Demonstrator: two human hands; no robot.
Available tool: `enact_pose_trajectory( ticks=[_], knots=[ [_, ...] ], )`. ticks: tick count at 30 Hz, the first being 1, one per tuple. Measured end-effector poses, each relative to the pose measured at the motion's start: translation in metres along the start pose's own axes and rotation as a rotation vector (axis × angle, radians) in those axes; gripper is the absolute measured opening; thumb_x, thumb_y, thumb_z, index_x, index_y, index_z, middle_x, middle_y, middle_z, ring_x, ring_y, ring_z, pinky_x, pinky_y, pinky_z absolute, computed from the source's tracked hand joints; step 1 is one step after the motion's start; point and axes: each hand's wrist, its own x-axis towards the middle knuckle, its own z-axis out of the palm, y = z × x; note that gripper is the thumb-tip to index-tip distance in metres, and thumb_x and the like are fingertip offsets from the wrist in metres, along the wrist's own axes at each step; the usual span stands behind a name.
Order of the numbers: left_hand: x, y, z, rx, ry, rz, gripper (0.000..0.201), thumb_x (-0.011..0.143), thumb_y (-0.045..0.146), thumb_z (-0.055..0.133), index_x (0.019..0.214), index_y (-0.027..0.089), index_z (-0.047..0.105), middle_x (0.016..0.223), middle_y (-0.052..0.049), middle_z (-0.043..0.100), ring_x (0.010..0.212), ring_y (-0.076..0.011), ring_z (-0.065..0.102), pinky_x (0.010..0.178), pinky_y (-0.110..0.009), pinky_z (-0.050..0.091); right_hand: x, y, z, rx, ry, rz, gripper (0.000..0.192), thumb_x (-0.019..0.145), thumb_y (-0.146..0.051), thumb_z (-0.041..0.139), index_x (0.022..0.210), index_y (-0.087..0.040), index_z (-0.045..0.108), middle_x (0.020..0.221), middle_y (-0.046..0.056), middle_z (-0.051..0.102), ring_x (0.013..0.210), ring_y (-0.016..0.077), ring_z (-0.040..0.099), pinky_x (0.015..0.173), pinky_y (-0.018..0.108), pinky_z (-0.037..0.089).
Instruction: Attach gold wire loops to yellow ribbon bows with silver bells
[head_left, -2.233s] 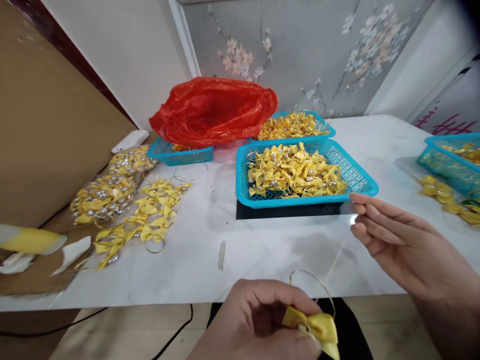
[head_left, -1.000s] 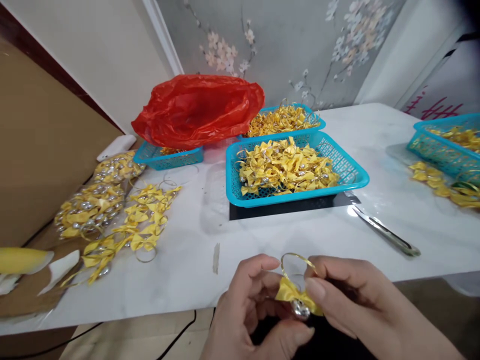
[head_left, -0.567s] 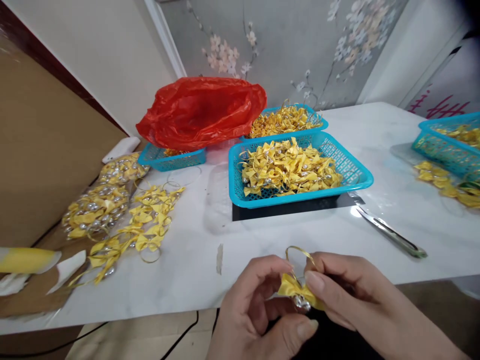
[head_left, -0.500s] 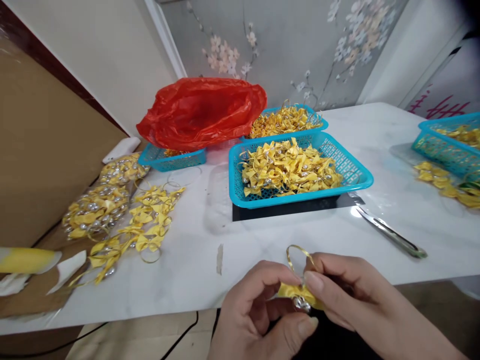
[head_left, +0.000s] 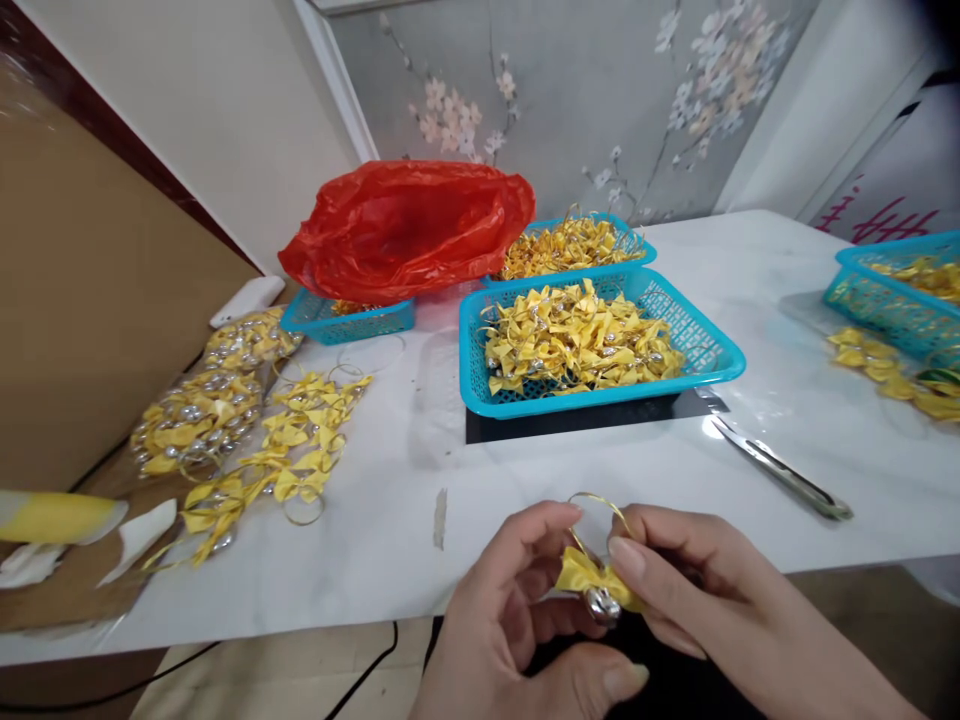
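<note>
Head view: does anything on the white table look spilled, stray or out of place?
Mostly orderly. Loose yellow bows lie spread on the table outside any basket, a small strip of tape is stuck near the front edge, and the scissors lie by the near basket. Both hands, left and right, hold one bow.

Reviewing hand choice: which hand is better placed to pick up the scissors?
Likely right. The scissors lie on the table's right side, nearer the right hand; the left hand lies farther, across the yellow bow.

Scissors (head_left: 780,468) lie right of the basket (head_left: 705,362) on the table (head_left: 390,480).
</note>
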Motion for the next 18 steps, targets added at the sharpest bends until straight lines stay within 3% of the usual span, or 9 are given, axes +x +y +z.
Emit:
enact_pose_trajectory(
  ticks=[4,7,10,15,18],
  knots=[
    [0.0,0.0,-0.006,0.179,0.068,0.093,0.045,0.07,0.028,0.088,0.112,0.032,0.072,0.105,-0.002,0.072,0.093,-0.0182,0.067,0.077,-0.025,0.056,-0.001,-0.001,0.002,0.002,0.053,0.04,0.048,0.09,-0.063,0.058,0.073,-0.018,0.053,0.062,-0.007,0.028,0.052,0.0073,0.018,0.043,0.023,0.013],
    [-0.003,-0.001,-0.011,0.426,0.229,0.276,0.027,0.077,0.022,0.08,0.1,0.034,0.074,0.097,0.002,0.07,0.082,-0.0131,0.064,0.076,-0.02,0.054,-0.001,-0.002,0.004,-0.054,0.123,-0.022,0.047,0.092,-0.06,0.056,0.07,-0.018,0.051,0.063,-0.006,0.033,0.055,0.0089,0.025,0.046,0.023,0.02],
    [-0.007,-0.007,-0.012,0.602,0.282,0.468,0.032,0.076,0.013,0.076,0.098,0.036,0.075,0.099,0.004,0.067,0.077,-0.0099,0.061,0.075,-0.017,0.052,0.0,0.0,0.005,-0.151,0.171,-0.111,0.045,0.097,-0.053,0.05,0.068,-0.019,0.049,0.064,-0.004,0.037,0.059,0.011,0.032,0.051,0.023,0.029],
    [-0.007,-0.021,-0.009,0.49,0.299,0.424,0.04,0.078,0.031,0.08,0.115,0.038,0.068,0.113,-0.001,0.069,0.104,-0.0191,0.066,0.086,-0.025,0.058,0.002,0.002,0.002,-0.304,0.109,-0.18,0.04,0.101,-0.047,0.042,0.071,-0.02,0.05,0.065,-0.004,0.042,0.058,0.0116,0.039,0.05,0.02,0.035],
    [-0.008,-0.026,-0.008,0.594,0.368,0.544,0.034,0.077,0.031,0.081,0.109,0.037,0.072,0.115,-0.001,0.068,0.107,-0.0194,0.066,0.088,-0.024,0.057,0.001,0.002,0.002,-0.412,0.15,-0.239,0.039,0.102,-0.042,0.041,0.071,-0.021,0.05,0.063,-0.004,0.045,0.056,0.0116,0.044,0.049,0.019,0.038]
  ],
)
